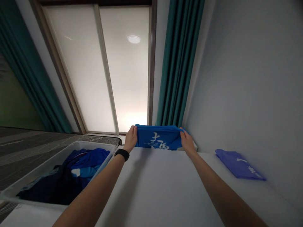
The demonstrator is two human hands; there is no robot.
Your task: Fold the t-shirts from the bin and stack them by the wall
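Observation:
A blue shirt (163, 137) with white lettering is stretched between my two hands at the far edge of the white table (165, 186). My left hand (131, 138), with a black band on its wrist, is closed on the shirt's left end. The right end is pinched in my right hand (187, 141). The shirt's upper edge is folded over, and its lower part drops out of sight behind the table's edge.
On the left stands a white plastic bin (30, 175) of dark and blue clothes (87, 159). A folded purple-blue garment (240, 164) lies at the right by the wall (243, 78). Teal curtains (181, 63) flank a frosted sliding door (127, 78) behind the table.

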